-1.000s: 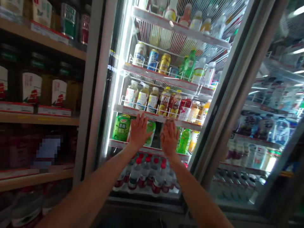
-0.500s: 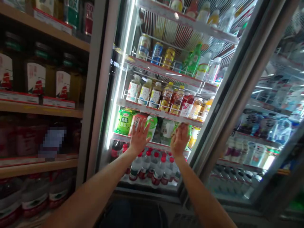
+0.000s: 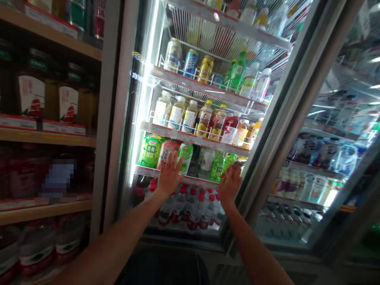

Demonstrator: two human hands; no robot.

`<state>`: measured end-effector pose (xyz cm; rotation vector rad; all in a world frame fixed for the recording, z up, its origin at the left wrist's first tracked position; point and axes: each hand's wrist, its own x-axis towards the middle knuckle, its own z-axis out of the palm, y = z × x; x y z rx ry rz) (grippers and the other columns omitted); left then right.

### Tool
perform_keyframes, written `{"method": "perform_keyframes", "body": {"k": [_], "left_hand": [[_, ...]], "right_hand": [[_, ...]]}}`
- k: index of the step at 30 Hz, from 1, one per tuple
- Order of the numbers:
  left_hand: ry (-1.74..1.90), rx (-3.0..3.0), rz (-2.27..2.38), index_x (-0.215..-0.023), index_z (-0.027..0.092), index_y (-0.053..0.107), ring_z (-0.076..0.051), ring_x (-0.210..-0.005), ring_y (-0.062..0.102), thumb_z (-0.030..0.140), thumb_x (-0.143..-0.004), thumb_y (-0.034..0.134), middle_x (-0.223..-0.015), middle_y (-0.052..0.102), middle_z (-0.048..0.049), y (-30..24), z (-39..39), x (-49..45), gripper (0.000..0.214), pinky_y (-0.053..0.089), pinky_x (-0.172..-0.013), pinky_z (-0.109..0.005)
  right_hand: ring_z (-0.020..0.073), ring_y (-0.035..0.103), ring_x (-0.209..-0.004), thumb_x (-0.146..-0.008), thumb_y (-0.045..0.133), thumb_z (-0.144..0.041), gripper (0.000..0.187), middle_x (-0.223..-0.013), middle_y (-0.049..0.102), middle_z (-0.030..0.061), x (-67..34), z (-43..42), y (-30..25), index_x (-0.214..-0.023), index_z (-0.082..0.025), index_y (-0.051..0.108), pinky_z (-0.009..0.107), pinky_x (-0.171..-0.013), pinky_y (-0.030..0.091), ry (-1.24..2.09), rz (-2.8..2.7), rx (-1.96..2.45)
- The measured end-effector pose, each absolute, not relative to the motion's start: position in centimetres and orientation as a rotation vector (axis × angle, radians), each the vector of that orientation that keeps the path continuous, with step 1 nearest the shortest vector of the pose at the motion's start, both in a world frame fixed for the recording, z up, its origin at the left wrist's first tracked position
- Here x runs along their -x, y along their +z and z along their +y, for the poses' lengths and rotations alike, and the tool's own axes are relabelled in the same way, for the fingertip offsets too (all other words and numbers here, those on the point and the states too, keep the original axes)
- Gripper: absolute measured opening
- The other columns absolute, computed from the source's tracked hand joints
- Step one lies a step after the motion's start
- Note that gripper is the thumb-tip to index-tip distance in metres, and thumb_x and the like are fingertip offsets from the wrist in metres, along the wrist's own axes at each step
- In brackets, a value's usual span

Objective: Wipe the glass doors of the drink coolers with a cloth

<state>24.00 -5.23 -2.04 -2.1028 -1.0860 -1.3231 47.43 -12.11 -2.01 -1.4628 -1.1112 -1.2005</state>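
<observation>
My left hand (image 3: 170,174) is raised with its fingers spread and holds nothing. In line with it are a reddish drink bottle (image 3: 165,153) and a green-and-white bottle (image 3: 185,157) on the cooler's lower shelf. My right hand (image 3: 230,183) is held up to the right, by the metal door frame, fingers apart and slightly bent. Nearest to it are green bottles (image 3: 217,166) on that shelf. A darker patch at its fingertips may be a reflection. Whether either hand touches the glass cannot be made out.
Upper cooler shelves hold cans (image 3: 190,63) and bottles (image 3: 204,118); red-capped bottles (image 3: 197,209) stand at the bottom. A metal door frame (image 3: 285,114) slants along the right, with another drinks cooler (image 3: 317,158) beyond. On the left is a wooden shelf (image 3: 47,137) with large bottles.
The cooler view has shifted slightly left. My right hand has moved a little right and down against the shelf, uncovering green bottles. My left hand stays spread.
</observation>
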Motion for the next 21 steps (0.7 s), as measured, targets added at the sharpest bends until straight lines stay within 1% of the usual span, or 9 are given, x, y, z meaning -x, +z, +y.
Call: {"method": "perform_keyframes", "body": {"k": [3, 6, 9, 11, 13, 17, 19, 21], "left_hand": [[-1.306, 2.100, -1.081, -0.142, 0.021, 0.026, -0.030, -0.139, 0.012, 0.032, -0.081, 0.056, -0.149, 0.020, -0.0131, -2.3, -5.1, -24.0, 0.069, 0.018, -0.109, -0.057], [-1.287, 2.107, -1.085, -0.141, 0.019, 0.030, -0.031, -0.139, 0.014, 0.034, -0.081, 0.056, -0.149, 0.022, -0.0138, -2.4, -5.1, -23.9, 0.067, 0.019, -0.109, -0.057], [-1.288, 2.116, -1.096, -0.140, 0.020, 0.031, -0.031, -0.138, 0.015, 0.033, -0.081, 0.057, -0.149, 0.023, -0.0133, -2.3, -5.3, -23.9, 0.066, 0.019, -0.109, -0.057], [-1.282, 2.127, -1.102, -0.140, 0.021, 0.031, -0.030, -0.139, 0.015, 0.033, -0.081, 0.056, -0.149, 0.023, -0.0127, -2.3, -5.5, -23.8, 0.066, 0.019, -0.109, -0.057], [-1.267, 2.134, -1.102, -0.141, 0.020, 0.030, -0.031, -0.138, 0.015, 0.034, -0.081, 0.057, -0.149, 0.022, -0.0131, -2.2, -5.6, -23.7, 0.067, 0.020, -0.109, -0.057], [-1.220, 2.122, -1.097, -0.141, 0.020, 0.028, -0.030, -0.139, 0.015, 0.034, -0.081, 0.057, -0.149, 0.022, -0.0124, -2.1, -5.7, -23.4, 0.068, 0.022, -0.109, -0.056], [-1.188, 2.126, -1.110, -0.141, 0.021, 0.028, -0.030, -0.139, 0.014, 0.034, -0.081, 0.057, -0.149, 0.020, -0.0121, -2.1, -5.6, -23.3, 0.069, 0.021, -0.109, -0.055], [-1.157, 2.142, -1.127, -0.141, 0.020, 0.027, -0.030, -0.139, 0.013, 0.035, -0.081, 0.058, -0.150, 0.019, -0.0124, -2.1, -5.7, -23.3, 0.069, 0.021, -0.109, -0.055]], "right_hand": [[0.0269, 0.026, -0.136, -0.088, 0.035, -0.018, 0.046, -0.139, 0.042, 0.0159, -42.1, -10.1, -3.9, -0.133, -0.017, 0.044, 0.053, -0.105, 0.026, -1.213, -1.387, 1.403], [0.0242, 0.031, -0.134, -0.087, 0.038, -0.017, 0.045, -0.137, 0.047, 0.0118, -41.8, -10.2, -4.6, -0.131, -0.022, 0.047, 0.050, -0.108, 0.022, -1.228, -1.508, 1.377], [0.0268, 0.037, -0.131, -0.089, 0.037, -0.021, 0.045, -0.137, 0.046, 0.0154, -45.7, -11.5, -3.8, -0.134, -0.020, 0.044, 0.055, -0.105, 0.024, -1.250, -1.357, 1.429], [0.0310, 0.035, -0.131, -0.089, 0.036, -0.024, 0.048, -0.139, 0.041, 0.0203, -47.5, -12.0, -2.9, -0.136, -0.015, 0.041, 0.059, -0.101, 0.027, -1.202, -1.137, 1.483], [0.0328, 0.031, -0.133, -0.089, 0.035, -0.025, 0.049, -0.141, 0.036, 0.0223, -47.0, -11.6, -2.3, -0.136, -0.014, 0.040, 0.061, -0.099, 0.028, -1.141, -1.023, 1.491], [0.0265, 0.025, -0.137, -0.090, 0.034, -0.021, 0.047, -0.141, 0.040, 0.0173, -42.2, -9.6, -2.6, -0.137, -0.016, 0.039, 0.053, -0.106, 0.024, -1.157, -1.258, 1.399], [0.0234, 0.026, -0.137, -0.090, 0.035, -0.020, 0.046, -0.139, 0.043, 0.0136, -41.4, -9.4, -3.1, -0.135, -0.018, 0.042, 0.050, -0.109, 0.020, -1.197, -1.391, 1.369], [0.0221, 0.030, -0.135, -0.089, 0.036, -0.020, 0.044, -0.138, 0.045, 0.0116, -43.1, -10.2, -3.3, -0.132, -0.020, 0.046, 0.050, -0.110, 0.016, -1.206, -1.418, 1.394]]}}
